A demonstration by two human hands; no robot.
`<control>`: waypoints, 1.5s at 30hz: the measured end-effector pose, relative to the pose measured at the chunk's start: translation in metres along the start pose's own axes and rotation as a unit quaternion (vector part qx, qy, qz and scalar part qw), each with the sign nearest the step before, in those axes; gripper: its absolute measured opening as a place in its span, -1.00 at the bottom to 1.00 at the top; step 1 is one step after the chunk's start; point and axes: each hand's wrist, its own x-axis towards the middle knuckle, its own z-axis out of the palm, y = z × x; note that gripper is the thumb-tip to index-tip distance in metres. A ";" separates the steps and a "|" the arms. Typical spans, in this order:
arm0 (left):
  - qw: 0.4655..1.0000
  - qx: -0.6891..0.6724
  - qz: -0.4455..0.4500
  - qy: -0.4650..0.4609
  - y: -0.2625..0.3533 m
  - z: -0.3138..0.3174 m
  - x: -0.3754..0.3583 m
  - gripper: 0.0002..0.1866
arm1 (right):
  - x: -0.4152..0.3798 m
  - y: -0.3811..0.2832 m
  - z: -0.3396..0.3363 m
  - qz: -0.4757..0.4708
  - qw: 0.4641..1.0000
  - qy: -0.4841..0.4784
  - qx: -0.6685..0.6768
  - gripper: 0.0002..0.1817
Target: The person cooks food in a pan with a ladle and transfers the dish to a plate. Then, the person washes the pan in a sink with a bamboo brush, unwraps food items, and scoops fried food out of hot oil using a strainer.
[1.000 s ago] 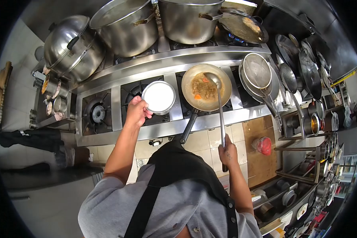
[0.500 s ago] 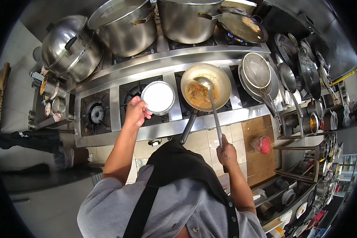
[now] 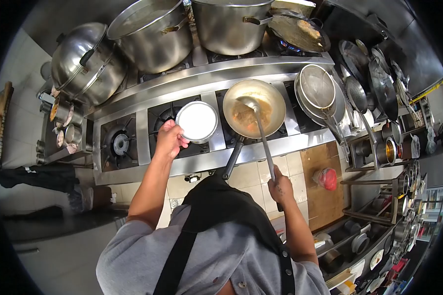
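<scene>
My left hand (image 3: 170, 139) grips the rim of a round metal container (image 3: 197, 121) filled with something white, held over a burner of the stove. My right hand (image 3: 281, 187) is wrapped round the long handle of a ladle (image 3: 265, 145). The ladle's bowl rests in a frying pan (image 3: 234, 90) on the stove, among brown food in sauce (image 3: 253, 118). The pan's black handle (image 3: 234, 158) points toward my apron, and neither hand touches it.
Large steel pots (image 3: 155, 46) and a domed pot (image 3: 83, 64) stand along the back. A strainer (image 3: 317, 86) lies over a bowl right of the pan. A dark pan (image 3: 298, 33) sits over a flame. Racks of utensils fill the right side.
The ladle's bowl has shifted slightly left and away from me inside the pan, and the food there has spread. My left hand holds the container in nearly the same place.
</scene>
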 end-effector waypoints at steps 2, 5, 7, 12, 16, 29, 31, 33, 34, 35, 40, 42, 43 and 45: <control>1.000 0.002 0.002 -0.004 -0.001 0.001 0.001 -0.83 | 0.011 0.002 0.004 0.009 0.999 0.035 -0.004 -0.37; 1.000 0.004 -0.001 -0.007 -0.002 0.002 0.002 -0.82 | 0.032 0.003 0.012 0.025 0.997 0.076 0.007 -0.43; 1.000 0.009 -0.001 -0.012 0.000 0.005 0.001 -0.82 | 0.029 0.006 0.016 0.015 0.998 0.060 0.024 -0.43; 1.000 -0.004 0.001 -0.022 0.000 0.012 0.008 -0.84 | -0.004 0.000 -0.004 -0.014 0.992 0.011 0.125 -0.43; 1.000 -0.006 0.001 -0.028 0.003 0.018 0.008 -0.85 | -0.034 -0.010 -0.026 -0.003 0.992 0.004 0.129 -0.40; 0.999 0.020 0.006 -0.042 0.009 0.028 0.025 -0.84 | -0.038 0.005 -0.005 0.034 0.975 0.016 0.218 -0.41; 0.999 0.024 0.001 -0.046 0.009 0.035 0.032 -0.84 | -0.032 -0.006 -0.009 0.017 0.966 0.062 0.250 -0.44; 0.998 0.036 0.007 -0.052 0.008 0.042 0.042 -0.85 | -0.022 -0.012 -0.010 0.028 0.963 0.089 0.253 -0.45; 0.997 0.043 0.010 -0.056 0.008 0.046 0.048 -0.85 | -0.016 -0.014 -0.008 0.037 0.963 0.091 0.252 -0.46; 0.997 0.045 0.008 -0.060 0.009 0.051 0.052 -0.87 | -0.009 -0.015 -0.004 0.046 0.962 0.093 0.251 -0.47; 0.996 0.049 0.004 -0.077 0.007 0.073 0.078 -0.88 | -0.008 -0.029 -0.004 0.134 0.894 -0.002 0.428 -0.47; 0.994 0.056 0.008 -0.088 0.006 0.083 0.087 -0.88 | -0.018 -0.026 -0.005 0.126 0.892 0.002 0.434 -0.41; 0.994 0.058 0.008 -0.089 0.005 0.088 0.091 -0.89 | -0.026 -0.026 -0.010 0.121 0.891 0.000 0.437 -0.41; 0.994 0.071 0.007 -0.086 0.003 0.097 0.098 -0.90 | -0.039 -0.028 -0.019 0.125 0.890 -0.001 0.438 -0.42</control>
